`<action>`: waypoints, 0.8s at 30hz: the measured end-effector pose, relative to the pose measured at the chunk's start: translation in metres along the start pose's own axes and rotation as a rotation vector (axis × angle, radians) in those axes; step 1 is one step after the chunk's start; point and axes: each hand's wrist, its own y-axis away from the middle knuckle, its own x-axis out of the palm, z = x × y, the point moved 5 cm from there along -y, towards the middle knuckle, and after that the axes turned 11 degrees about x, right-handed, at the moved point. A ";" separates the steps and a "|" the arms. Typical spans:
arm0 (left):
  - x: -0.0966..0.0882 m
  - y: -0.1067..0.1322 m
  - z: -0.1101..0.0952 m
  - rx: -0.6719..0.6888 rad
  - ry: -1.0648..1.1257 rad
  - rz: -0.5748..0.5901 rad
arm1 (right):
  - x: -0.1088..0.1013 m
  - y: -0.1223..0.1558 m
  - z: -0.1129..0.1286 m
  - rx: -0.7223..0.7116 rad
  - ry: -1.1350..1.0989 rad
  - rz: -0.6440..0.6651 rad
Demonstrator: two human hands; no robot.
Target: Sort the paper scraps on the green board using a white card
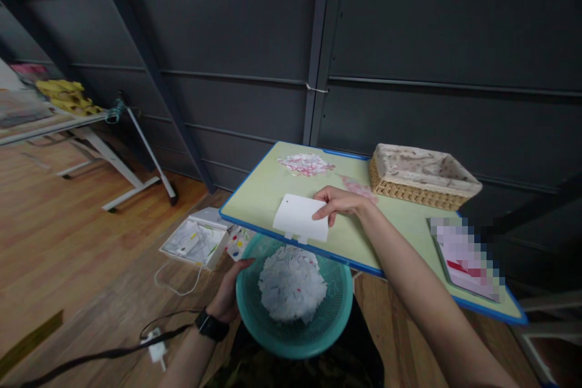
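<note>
My right hand point(339, 201) pinches a white flat scraper card point(300, 219) at the near edge of a pale green table point(264, 194) with a blue rim. Just below that edge, my left hand point(227, 294), with a black watch on its wrist, grips the rim of a teal plastic basket point(336, 315). A heap of small white paper scraps point(291, 284) fills the basket. A pile of pink and white scraps point(307, 163) lies farther back on the table, and a fainter pink smear point(359, 187) lies beside my right hand.
A woven basket point(421, 177) lined with paper stands at the table's far right. A blurred-out flat item point(468, 257) lies near the right edge. On the wooden floor are a white device point(197, 239) and cables point(157, 339). Another table point(59, 118) stands at left.
</note>
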 end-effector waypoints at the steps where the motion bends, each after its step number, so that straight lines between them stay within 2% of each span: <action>1: -0.001 -0.001 0.000 0.005 0.000 0.010 | 0.005 -0.001 0.001 0.003 0.005 0.030; 7: -0.001 -0.001 0.001 0.000 0.024 0.033 | 0.027 -0.008 0.002 0.018 0.030 0.172; 10: -0.001 -0.001 0.001 0.008 0.025 0.015 | 0.023 -0.012 0.002 -0.021 -0.073 0.114; 12: -0.002 -0.001 0.001 0.013 0.029 -0.003 | 0.012 -0.012 0.004 -0.088 -0.212 -0.020; 17: -0.007 -0.006 0.007 -0.005 0.042 -0.021 | -0.024 -0.005 0.008 -0.291 -0.490 -0.460; 21: -0.010 -0.011 0.020 0.003 0.090 -0.046 | -0.053 -0.001 -0.003 -0.293 -0.436 -0.913; 24: -0.013 -0.016 0.042 -0.052 0.133 -0.010 | -0.072 0.003 -0.016 -0.270 -0.373 -1.206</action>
